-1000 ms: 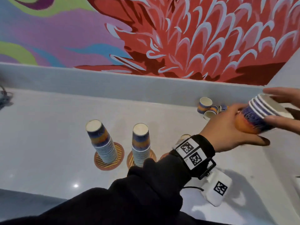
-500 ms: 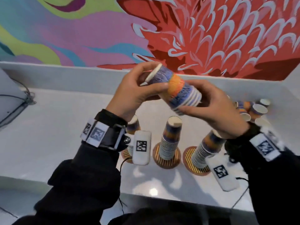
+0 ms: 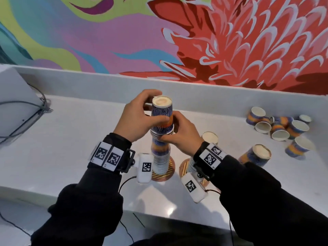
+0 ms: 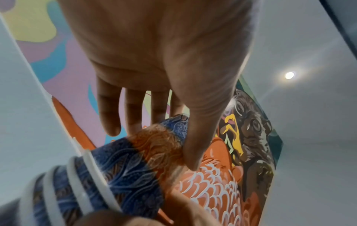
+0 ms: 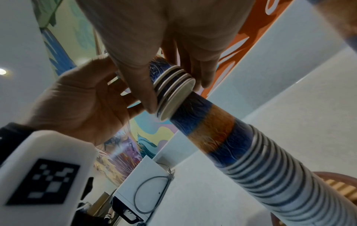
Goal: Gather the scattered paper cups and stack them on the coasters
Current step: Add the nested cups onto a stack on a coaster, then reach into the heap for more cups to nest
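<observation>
Both hands hold a short bundle of nested blue-and-orange paper cups, bottom up. Its rims sit over the top of the tall cup stack on the left coaster. My left hand grips the bundle's upper part, thumb in front. My right hand pinches its rims from the right. The left wrist view shows the left hand round the bundle. The right wrist view shows the right hand and the stack. Several loose cups lie at the right back.
A second stack stands on the middle coaster behind my right wrist. A third stack leans further right. A white box with a cable stands at the left. The counter's front edge runs below my forearms.
The cup bundle was carried from the right, held tilted in the air above the stacks, then turned upright and lowered onto the left stack. Both hands came down with it.
</observation>
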Motion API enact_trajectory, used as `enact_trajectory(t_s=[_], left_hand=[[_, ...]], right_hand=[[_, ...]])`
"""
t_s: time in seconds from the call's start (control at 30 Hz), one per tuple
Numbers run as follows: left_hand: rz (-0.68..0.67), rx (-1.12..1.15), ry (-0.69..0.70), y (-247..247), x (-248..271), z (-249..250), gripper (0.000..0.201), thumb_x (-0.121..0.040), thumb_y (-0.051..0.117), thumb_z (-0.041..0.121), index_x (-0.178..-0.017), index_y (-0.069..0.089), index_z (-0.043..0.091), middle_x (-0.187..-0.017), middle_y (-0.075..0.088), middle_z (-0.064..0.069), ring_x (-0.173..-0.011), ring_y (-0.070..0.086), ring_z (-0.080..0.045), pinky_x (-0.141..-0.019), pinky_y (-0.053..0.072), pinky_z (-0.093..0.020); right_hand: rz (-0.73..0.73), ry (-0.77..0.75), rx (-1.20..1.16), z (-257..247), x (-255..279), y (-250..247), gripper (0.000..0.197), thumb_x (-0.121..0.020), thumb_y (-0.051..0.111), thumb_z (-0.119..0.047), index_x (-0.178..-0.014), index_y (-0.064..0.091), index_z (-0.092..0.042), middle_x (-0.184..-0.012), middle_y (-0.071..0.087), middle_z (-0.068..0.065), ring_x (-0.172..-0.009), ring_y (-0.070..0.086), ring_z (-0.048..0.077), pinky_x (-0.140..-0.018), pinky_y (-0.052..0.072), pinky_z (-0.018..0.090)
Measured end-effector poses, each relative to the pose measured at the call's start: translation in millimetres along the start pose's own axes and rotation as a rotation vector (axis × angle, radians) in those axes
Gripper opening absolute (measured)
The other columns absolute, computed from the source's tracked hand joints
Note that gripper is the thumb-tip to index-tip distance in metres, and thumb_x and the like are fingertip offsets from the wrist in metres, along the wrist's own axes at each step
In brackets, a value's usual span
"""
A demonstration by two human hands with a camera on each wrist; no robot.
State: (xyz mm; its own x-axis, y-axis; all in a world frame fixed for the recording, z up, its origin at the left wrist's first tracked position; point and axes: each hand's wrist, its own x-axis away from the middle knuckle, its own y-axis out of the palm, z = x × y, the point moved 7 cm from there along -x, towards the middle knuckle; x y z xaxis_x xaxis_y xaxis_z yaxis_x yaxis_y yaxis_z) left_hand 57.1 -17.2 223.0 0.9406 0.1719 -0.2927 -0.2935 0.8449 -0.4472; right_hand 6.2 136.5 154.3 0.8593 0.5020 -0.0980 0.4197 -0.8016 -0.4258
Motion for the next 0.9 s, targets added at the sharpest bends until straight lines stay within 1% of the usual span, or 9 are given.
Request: enact_trajectory(t_s=[0.1, 0.2, 0.3, 0.43, 0.57, 0.67, 0.73, 0.8, 0.9], left_hand=[[-0.039, -0.067, -0.032, 9, 4, -14, 0.072, -0.074, 0.094, 0.025, -0.135, 0.056, 0.035, -0.125, 0.068, 0.013, -0.111, 0.065, -0.005, -0.092, 0.058, -0.027], [-0.076, -0.089, -0.056, 18, 8, -22, 0.077, -0.076, 0.093, 0.029, -0.141, 0.052, 0.036, -0.125, 0.067, 0.011, -0.115, 0.063, -0.005, -0.097, 0.052, -0.023], [-0.095, -0.104, -0.057, 25, 8, -20, 0.076, -0.078, 0.091, 0.033, -0.142, 0.051, 0.037, -0.129, 0.064, 0.012, -0.118, 0.062, -0.008, -0.099, 0.052, -0.028], [-0.096, -0.106, -0.018, 37, 2, -1, 0.065, -0.083, 0.088, 0.033, -0.139, 0.055, 0.034, -0.128, 0.065, 0.011, -0.117, 0.062, -0.009, -0.1, 0.053, -0.028], [-0.081, -0.059, 0.05, 57, -9, 29, 0.051, -0.087, 0.083, 0.038, -0.133, 0.061, 0.032, -0.122, 0.068, 0.014, -0.112, 0.065, -0.005, -0.098, 0.057, -0.032], [-0.097, 0.015, 0.116, 86, -17, 64, 0.041, -0.09, 0.079, 0.04, -0.127, 0.065, 0.03, -0.115, 0.071, 0.015, -0.106, 0.068, -0.004, -0.093, 0.061, -0.033], [-0.136, 0.093, 0.174, 114, -21, 92, 0.035, -0.091, 0.08, 0.036, -0.122, 0.069, 0.026, -0.111, 0.073, 0.011, -0.104, 0.071, -0.009, -0.09, 0.062, -0.039], [-0.19, 0.174, 0.242, 149, -25, 123, 0.03, -0.09, 0.082, 0.032, -0.117, 0.071, 0.022, -0.107, 0.075, 0.008, -0.102, 0.073, -0.014, -0.088, 0.061, -0.045], [-0.256, 0.263, 0.308, 207, -29, 167, 0.026, -0.09, 0.082, 0.026, -0.113, 0.073, 0.018, -0.103, 0.075, 0.007, -0.099, 0.074, -0.014, -0.084, 0.062, -0.045]], right_hand=[[-0.011, 0.032, 0.007, 12, 1, 6, 0.072, -0.068, 0.092, -0.025, -0.131, 0.056, -0.029, -0.121, 0.07, -0.009, -0.111, 0.068, 0.011, -0.098, 0.058, 0.041], [-0.007, 0.045, -0.006, 15, 7, 3, 0.079, -0.071, 0.092, -0.029, -0.14, 0.052, -0.027, -0.132, 0.066, -0.009, -0.121, 0.063, 0.008, -0.106, 0.054, 0.04], [-0.011, 0.048, -0.015, 7, 15, -7, 0.084, -0.075, 0.092, -0.029, -0.146, 0.047, -0.027, -0.142, 0.058, -0.008, -0.129, 0.058, 0.008, -0.11, 0.052, 0.037], [-0.01, 0.025, -0.059, -4, 30, -29, 0.076, -0.079, 0.09, -0.027, -0.144, 0.049, -0.027, -0.143, 0.058, -0.008, -0.13, 0.058, 0.009, -0.11, 0.053, 0.039], [0.026, -0.009, -0.11, -14, 53, -71, 0.063, -0.084, 0.086, -0.025, -0.138, 0.055, -0.029, -0.137, 0.062, -0.012, -0.127, 0.061, 0.006, -0.108, 0.054, 0.038], [0.097, -0.033, -0.155, -16, 73, -113, 0.052, -0.085, 0.083, -0.018, -0.132, 0.061, -0.024, -0.13, 0.068, -0.007, -0.123, 0.066, 0.013, -0.106, 0.056, 0.045], [0.161, -0.05, -0.183, -13, 87, -146, 0.047, -0.087, 0.081, -0.009, -0.13, 0.064, -0.017, -0.125, 0.071, 0.0, -0.12, 0.069, 0.018, -0.102, 0.057, 0.047], [0.241, -0.061, -0.194, -6, 102, -185, 0.041, -0.088, 0.079, 0.0, -0.126, 0.064, -0.009, -0.12, 0.073, 0.007, -0.115, 0.071, 0.022, -0.099, 0.059, 0.044], [0.38, -0.069, -0.187, 8, 123, -244, 0.032, -0.086, 0.076, 0.001, -0.116, 0.067, -0.009, -0.11, 0.075, 0.009, -0.106, 0.074, 0.024, -0.097, 0.06, 0.043]])
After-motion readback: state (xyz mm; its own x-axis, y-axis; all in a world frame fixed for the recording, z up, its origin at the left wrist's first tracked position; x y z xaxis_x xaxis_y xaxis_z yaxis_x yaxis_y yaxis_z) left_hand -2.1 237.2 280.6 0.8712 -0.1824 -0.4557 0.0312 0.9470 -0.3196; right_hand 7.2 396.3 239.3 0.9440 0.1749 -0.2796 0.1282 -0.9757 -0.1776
